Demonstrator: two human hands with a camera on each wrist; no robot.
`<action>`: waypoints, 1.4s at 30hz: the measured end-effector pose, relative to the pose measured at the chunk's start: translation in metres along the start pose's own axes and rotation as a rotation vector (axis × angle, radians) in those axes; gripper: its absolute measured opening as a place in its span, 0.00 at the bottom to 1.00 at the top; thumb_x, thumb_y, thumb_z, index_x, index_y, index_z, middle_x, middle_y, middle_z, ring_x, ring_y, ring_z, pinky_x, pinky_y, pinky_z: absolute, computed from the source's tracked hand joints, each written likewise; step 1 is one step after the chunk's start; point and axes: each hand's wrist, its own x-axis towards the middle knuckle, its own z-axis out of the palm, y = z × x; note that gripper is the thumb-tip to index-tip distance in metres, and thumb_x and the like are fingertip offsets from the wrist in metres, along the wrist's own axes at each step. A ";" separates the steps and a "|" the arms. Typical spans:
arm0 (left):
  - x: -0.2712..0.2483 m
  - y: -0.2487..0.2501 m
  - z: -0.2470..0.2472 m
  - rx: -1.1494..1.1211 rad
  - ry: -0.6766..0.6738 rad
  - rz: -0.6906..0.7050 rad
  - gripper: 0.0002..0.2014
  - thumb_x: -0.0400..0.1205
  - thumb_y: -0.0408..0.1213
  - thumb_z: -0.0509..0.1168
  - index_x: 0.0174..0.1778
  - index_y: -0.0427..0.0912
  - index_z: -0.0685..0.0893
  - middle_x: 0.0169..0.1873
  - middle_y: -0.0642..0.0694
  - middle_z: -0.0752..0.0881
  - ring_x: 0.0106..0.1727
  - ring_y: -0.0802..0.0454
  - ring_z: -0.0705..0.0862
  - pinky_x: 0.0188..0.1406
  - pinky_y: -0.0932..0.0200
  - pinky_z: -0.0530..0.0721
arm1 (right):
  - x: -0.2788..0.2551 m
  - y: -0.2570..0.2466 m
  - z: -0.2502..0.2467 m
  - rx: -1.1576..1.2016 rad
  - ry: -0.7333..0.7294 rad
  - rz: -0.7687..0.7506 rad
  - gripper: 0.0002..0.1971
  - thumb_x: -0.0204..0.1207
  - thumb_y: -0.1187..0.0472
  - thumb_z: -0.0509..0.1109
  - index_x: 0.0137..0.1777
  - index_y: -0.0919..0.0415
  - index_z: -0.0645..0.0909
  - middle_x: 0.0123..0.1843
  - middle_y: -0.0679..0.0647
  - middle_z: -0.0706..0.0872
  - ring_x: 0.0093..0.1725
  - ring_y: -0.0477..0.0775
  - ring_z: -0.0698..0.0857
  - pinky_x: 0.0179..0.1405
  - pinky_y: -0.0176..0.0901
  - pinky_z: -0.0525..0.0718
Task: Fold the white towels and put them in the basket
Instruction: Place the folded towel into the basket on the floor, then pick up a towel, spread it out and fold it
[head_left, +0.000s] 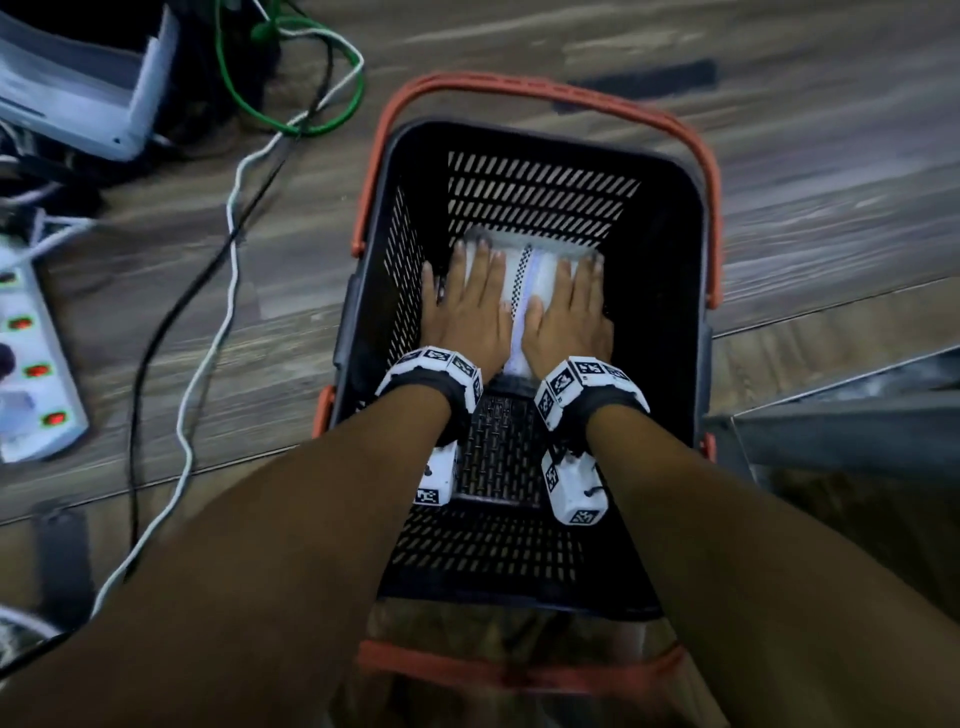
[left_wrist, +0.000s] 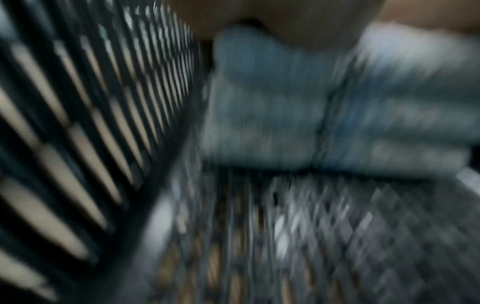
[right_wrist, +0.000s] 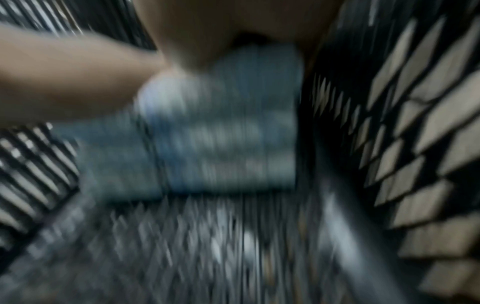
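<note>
Pressing folded towels (head_left: 537, 283) flat in basket (head_left: 670, 249) — left hand (head_left: 465, 306) and right hand (head_left: 569, 317) spread, fingers straight — best kept evenly weighted

Both wrist views motion-blurred; towel stack (head_left: 530, 291) largely under hands.
</note>
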 end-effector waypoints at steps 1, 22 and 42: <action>-0.002 0.001 -0.011 0.066 -0.064 0.003 0.29 0.86 0.46 0.39 0.82 0.42 0.40 0.83 0.43 0.41 0.83 0.45 0.38 0.78 0.34 0.34 | 0.000 -0.002 -0.012 -0.037 -0.095 0.005 0.30 0.84 0.52 0.49 0.82 0.61 0.46 0.85 0.58 0.41 0.84 0.56 0.41 0.75 0.61 0.63; -0.229 0.143 -0.400 -0.006 0.146 0.287 0.18 0.83 0.48 0.56 0.64 0.45 0.80 0.61 0.38 0.83 0.60 0.38 0.82 0.51 0.53 0.77 | -0.264 0.040 -0.413 -0.009 -0.114 -0.067 0.19 0.82 0.51 0.61 0.61 0.66 0.82 0.63 0.61 0.85 0.61 0.61 0.82 0.54 0.44 0.77; -0.412 0.399 -0.440 0.082 0.279 1.079 0.19 0.84 0.54 0.54 0.64 0.48 0.78 0.57 0.45 0.86 0.58 0.43 0.82 0.45 0.56 0.74 | -0.597 0.196 -0.526 0.051 0.274 0.458 0.17 0.82 0.54 0.62 0.61 0.67 0.82 0.57 0.63 0.86 0.50 0.54 0.82 0.38 0.40 0.71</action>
